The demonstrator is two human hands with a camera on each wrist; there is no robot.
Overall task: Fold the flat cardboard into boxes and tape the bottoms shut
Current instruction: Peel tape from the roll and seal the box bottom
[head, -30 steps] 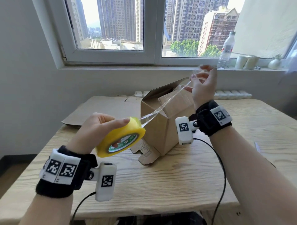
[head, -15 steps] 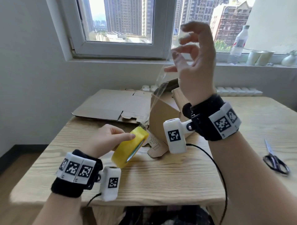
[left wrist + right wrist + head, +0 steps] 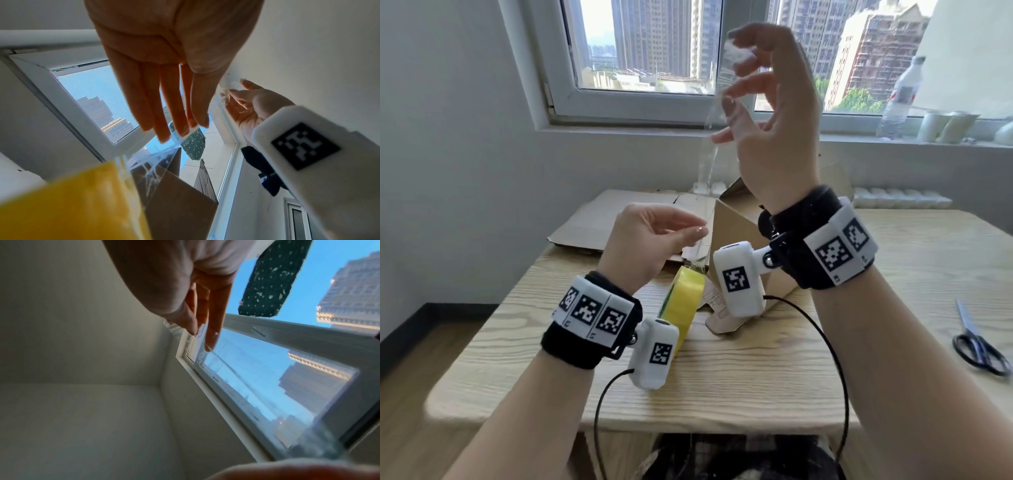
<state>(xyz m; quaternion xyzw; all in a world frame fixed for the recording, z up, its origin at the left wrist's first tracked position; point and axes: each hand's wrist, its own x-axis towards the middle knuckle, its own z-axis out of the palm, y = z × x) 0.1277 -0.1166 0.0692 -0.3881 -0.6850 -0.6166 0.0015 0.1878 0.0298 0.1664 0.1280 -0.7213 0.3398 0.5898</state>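
My right hand [image 3: 736, 68] is raised in front of the window and pinches the crumpled end of a clear tape strip [image 3: 709, 157]. The strip runs down to a yellow tape roll [image 3: 685, 301] that stands on edge below my left hand [image 3: 698, 234]. That hand pinches the strip just above the roll, as the left wrist view shows with the fingertips [image 3: 180, 129] on the tape [image 3: 152, 162]. Whether the roll hangs or rests on the table cannot be told. A folded cardboard box [image 3: 732, 222] lies tilted behind the roll, partly hidden by my right wrist.
Flat cardboard sheets [image 3: 619, 219] lie at the back left of the wooden table [image 3: 756, 377]. Black scissors [image 3: 979, 346] lie at the right edge. A water bottle [image 3: 900, 96] and cups [image 3: 945, 126] stand on the windowsill. Wrist camera cables hang over the front edge.
My right hand has lifted the tape end higher. My left hand has let go of the roll and now pinches the strip above it; the roll has dropped upright beside the box.
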